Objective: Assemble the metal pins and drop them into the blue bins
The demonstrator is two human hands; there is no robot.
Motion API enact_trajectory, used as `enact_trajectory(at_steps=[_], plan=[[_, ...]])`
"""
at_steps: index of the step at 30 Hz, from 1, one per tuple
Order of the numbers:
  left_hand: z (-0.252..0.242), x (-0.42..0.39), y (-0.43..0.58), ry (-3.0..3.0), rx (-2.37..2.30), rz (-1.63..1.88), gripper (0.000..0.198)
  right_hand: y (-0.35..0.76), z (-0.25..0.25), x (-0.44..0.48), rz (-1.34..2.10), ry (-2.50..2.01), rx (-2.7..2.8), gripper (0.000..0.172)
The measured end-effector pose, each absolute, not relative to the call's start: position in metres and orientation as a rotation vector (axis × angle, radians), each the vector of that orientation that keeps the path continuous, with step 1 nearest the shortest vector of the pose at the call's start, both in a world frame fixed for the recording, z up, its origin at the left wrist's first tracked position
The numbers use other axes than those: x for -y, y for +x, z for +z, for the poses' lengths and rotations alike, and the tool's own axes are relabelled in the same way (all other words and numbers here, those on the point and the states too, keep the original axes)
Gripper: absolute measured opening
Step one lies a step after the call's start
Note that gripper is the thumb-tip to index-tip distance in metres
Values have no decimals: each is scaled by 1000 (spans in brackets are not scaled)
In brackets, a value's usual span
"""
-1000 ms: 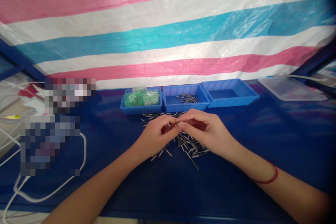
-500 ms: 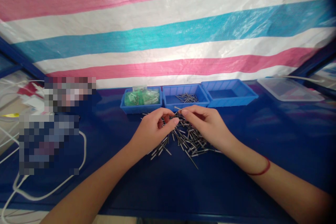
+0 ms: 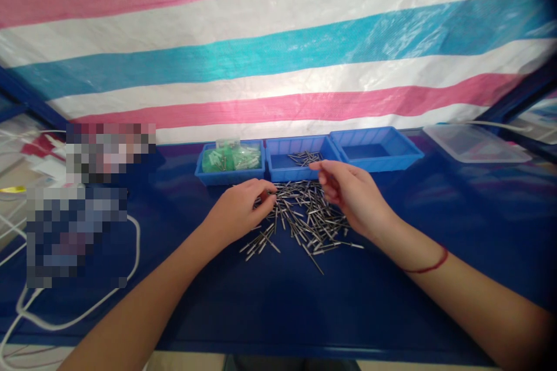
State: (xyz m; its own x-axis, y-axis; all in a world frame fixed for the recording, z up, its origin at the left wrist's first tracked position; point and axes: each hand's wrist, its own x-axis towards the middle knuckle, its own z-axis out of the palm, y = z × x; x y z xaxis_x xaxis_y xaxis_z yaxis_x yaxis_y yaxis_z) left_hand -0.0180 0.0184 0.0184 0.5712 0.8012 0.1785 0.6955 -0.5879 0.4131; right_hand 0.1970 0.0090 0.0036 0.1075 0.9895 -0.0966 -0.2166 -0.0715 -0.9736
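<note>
A loose pile of thin metal rivets (image 3: 319, 217) lies on the blue table between my hands. My left hand (image 3: 243, 208) rests at the pile's left edge, thumb and fingertips bent toward some rivets; whether it grips one is too small to tell. Above the pile's right side, my right hand (image 3: 348, 191) is raised at the front rim of the middle blue bin (image 3: 289, 174), fingers curled and pinched, with what they hold hidden. Inside that bin lie several rivets (image 3: 305, 158).
Green and clear packets (image 3: 232, 156) fill the left blue bin (image 3: 230, 176). The right blue bin (image 3: 378, 161) adjoins the middle one. A clear plastic lid (image 3: 476, 145) lies farther right. White cables (image 3: 134, 266) and a blurred patch are at the left.
My right hand has moved away from my left hand, up toward the middle bin. My left hand has shifted slightly left. The rivet seen between the fingertips before is no longer visible there.
</note>
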Motion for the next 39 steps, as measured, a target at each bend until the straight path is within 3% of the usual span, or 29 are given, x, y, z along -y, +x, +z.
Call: enact_trajectory(at_steps=[11,17,22,31,39], plan=[[24,-9,-10,2743,-799,273,20,192,6,-3,1217,-1210,1106,23],[17,-1,-2,2888,-886,121,29,191,3,-2,1186,-1248,1184,26],[14,1,0,2923,-917,71,24,191,3,-2,1171,-1269,1277,27],[23,-6,-5,2844,-1060,105,19,190,10,3,1003,-1308,1618,27],[33,-9,-13,2578,-1087,476,15,186,11,9,814,-1166,2047,16]])
